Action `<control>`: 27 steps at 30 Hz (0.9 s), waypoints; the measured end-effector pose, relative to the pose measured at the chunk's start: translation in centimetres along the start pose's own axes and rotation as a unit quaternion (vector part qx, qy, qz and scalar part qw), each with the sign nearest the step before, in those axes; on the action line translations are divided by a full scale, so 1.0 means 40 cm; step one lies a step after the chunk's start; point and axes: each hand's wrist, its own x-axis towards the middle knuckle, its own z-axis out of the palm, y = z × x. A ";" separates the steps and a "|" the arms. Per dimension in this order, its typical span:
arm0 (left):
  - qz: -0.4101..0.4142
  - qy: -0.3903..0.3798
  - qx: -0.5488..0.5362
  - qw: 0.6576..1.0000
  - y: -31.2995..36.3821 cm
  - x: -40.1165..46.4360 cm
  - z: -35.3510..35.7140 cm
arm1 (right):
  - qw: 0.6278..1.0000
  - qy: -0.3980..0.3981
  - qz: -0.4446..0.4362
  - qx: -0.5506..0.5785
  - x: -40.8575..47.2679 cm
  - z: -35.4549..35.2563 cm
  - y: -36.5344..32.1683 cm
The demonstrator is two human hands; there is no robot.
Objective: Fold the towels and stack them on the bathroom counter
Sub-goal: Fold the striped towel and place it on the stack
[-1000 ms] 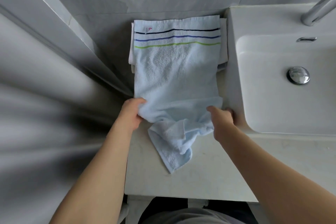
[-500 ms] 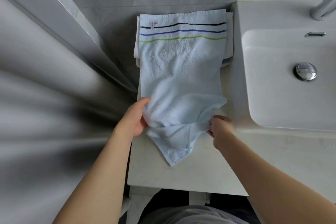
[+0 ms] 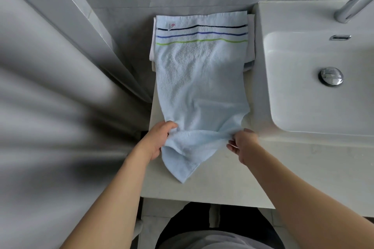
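1. While you look down through the head camera, the task reads as partly done: at least one white towel (image 3: pixel 251 42) already lies folded against the back wall, its edges showing on both sides beneath the blue one. How many are in that pile you cannot tell.
2. The light blue towel (image 3: pixel 202 87) is the one in work. It lies lengthwise on the counter (image 3: pixel 212 188), beside the sink (image 3: pixel 315 91), its striped far end resting on the white pile, its near end bunched into a loose point towards you.
3. Your left hand (image 3: pixel 155 141) pinches the left edge of the near end, fingers closed on the cloth. Your right hand (image 3: pixel 242 143) grips the right edge, thumb and fingers clamped on it.
4. What is left, as I judge it: straighten that near end, fold it over towards the stripes, then square the bundle on the stack.
5. The towel is terry, soft and limp, faintly creased, with three stripes, dark, blue and green, and a small tag (image 3: pixel 172 26) near the far edge.
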 end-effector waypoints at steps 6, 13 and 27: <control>0.102 0.125 -0.157 0.974 0.001 -0.065 -0.013 | 0.994 0.035 0.009 0.105 0.000 -0.097 -0.001; -0.003 0.163 0.132 0.978 -0.128 -0.020 0.054 | 0.992 -0.038 -0.005 -0.123 0.018 -0.142 0.074; 0.078 0.219 0.429 0.873 -0.242 -0.057 0.054 | 0.936 -0.202 -0.222 -0.182 -0.087 -0.221 0.208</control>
